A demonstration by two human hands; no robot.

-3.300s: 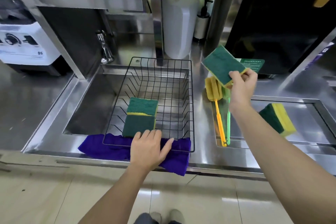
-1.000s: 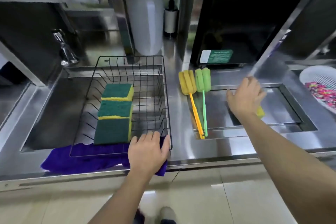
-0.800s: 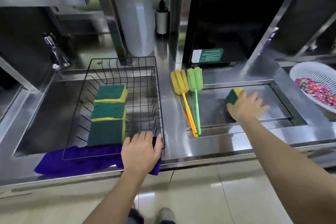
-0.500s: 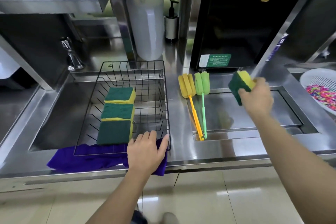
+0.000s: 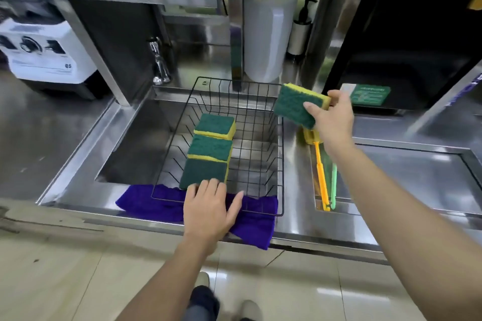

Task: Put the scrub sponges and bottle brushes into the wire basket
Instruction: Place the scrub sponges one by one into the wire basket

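A black wire basket point(image 5: 280, 161) stands over the left sink, its front edge on a purple cloth point(image 5: 146, 203). Three green-and-yellow scrub sponges point(image 5: 210, 148) lie in a row inside it. My right hand point(image 5: 331, 120) holds a fourth scrub sponge point(image 5: 294, 104) in the air just above the basket's right rim. My left hand point(image 5: 208, 210) rests flat on the basket's front edge and the cloth, fingers spread. An orange bottle brush point(image 5: 320, 177) and a green bottle brush point(image 5: 333, 185) lie side by side to the right of the basket, their heads mostly hidden behind my right wrist.
A tap point(image 5: 159, 62) stands behind the left sink. A white jug point(image 5: 268, 33) and a pump bottle point(image 5: 300, 31) are at the back. A white machine point(image 5: 44, 52) sits far left, a black appliance point(image 5: 407, 33) at the right. A shallow steel recess point(image 5: 407, 177) lies right of the brushes.
My right hand picked the sponge up from the right recess and carried it left to the basket's right rim. A third sponge now lies in the basket. My left hand stayed put.
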